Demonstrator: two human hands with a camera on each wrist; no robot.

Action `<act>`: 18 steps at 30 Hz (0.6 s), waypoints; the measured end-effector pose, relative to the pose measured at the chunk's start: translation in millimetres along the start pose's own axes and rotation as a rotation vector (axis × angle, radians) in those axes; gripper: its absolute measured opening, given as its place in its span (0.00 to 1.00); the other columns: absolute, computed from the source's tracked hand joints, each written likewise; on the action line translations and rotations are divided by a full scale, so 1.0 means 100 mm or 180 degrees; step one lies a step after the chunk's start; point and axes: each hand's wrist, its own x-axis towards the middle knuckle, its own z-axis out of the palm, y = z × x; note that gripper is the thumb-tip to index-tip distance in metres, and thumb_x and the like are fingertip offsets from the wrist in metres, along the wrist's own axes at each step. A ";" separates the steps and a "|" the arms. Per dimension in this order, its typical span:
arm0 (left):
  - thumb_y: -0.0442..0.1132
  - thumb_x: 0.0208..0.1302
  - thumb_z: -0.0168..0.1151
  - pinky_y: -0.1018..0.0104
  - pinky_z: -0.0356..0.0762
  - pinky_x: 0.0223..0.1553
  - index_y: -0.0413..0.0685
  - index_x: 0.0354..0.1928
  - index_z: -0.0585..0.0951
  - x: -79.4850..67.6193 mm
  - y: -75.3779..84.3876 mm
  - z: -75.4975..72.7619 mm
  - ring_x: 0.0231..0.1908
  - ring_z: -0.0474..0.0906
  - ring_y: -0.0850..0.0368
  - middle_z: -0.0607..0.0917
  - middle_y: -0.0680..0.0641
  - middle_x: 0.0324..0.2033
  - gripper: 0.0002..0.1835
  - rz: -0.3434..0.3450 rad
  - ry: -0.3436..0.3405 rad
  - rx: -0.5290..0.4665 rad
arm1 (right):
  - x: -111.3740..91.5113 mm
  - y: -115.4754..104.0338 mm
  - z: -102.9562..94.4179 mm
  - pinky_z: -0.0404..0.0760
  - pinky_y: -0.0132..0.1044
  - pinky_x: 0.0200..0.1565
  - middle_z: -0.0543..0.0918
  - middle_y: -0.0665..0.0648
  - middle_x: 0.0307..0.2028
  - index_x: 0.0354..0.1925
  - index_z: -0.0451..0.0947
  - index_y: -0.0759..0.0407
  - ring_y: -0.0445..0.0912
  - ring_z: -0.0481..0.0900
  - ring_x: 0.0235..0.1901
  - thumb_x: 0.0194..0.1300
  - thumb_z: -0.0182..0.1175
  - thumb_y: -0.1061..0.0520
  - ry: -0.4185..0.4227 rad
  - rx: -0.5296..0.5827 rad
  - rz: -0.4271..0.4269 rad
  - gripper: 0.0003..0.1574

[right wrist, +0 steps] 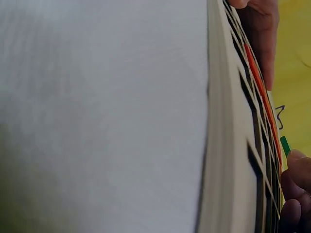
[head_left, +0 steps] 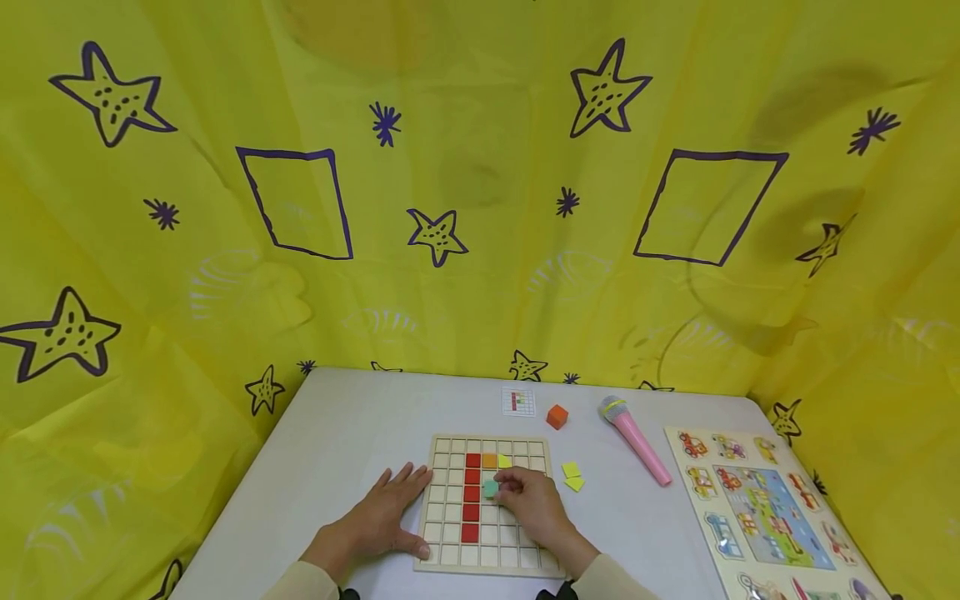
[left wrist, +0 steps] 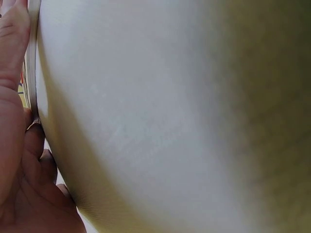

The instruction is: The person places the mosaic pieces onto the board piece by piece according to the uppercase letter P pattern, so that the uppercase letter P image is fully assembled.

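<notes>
A wooden grid board (head_left: 442, 559) lies on the white table in the head view. Down one of its columns runs a line of red square tiles (head_left: 471, 493), with an orange tile (head_left: 490, 460) and a yellow tile (head_left: 504, 461) beside the top one. My right hand (head_left: 534, 502) pinches a green tile (head_left: 490, 489) over the board, just right of the red line; in the right wrist view the green tile (right wrist: 285, 145) stands out from the fingertips. Spread flat, my left hand (head_left: 386, 512) rests at the board's left edge, its thumb at the lower corner.
Right of the board lie two yellow pieces (head_left: 572, 476). Behind it are a small pattern card (head_left: 518, 402) and an orange cube (head_left: 557, 417). A pink toy microphone (head_left: 639, 443) and a picture puzzle board (head_left: 720, 492) lie farther right. Yellow curtain (head_left: 480, 292) surrounds the table.
</notes>
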 end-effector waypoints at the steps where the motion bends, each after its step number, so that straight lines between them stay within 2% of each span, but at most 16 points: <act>1: 0.65 0.43 0.82 0.34 0.41 0.82 0.45 0.82 0.62 0.00 0.00 0.00 0.83 0.50 0.37 0.64 0.42 0.81 0.66 -0.0011 -0.0002 -0.0007 | 0.00 0.00 0.01 0.81 0.27 0.36 0.85 0.50 0.34 0.46 0.88 0.62 0.39 0.77 0.35 0.63 0.73 0.65 0.0004 -0.0033 -0.0023 0.12; 9: 0.65 0.42 0.82 0.33 0.41 0.82 0.47 0.82 0.62 0.00 0.01 0.00 0.83 0.50 0.37 0.63 0.44 0.81 0.66 -0.0076 -0.0002 -0.0039 | -0.01 0.01 0.04 0.77 0.28 0.35 0.84 0.46 0.32 0.43 0.89 0.57 0.37 0.75 0.33 0.61 0.76 0.62 0.0051 -0.0466 -0.0140 0.10; 18: 0.65 0.42 0.82 0.34 0.41 0.82 0.45 0.81 0.63 0.00 0.01 0.00 0.83 0.50 0.37 0.64 0.43 0.81 0.66 -0.0034 -0.0003 -0.0021 | -0.02 -0.02 0.05 0.75 0.29 0.35 0.82 0.45 0.31 0.43 0.89 0.58 0.37 0.73 0.33 0.60 0.76 0.62 -0.0008 -0.0633 -0.0110 0.11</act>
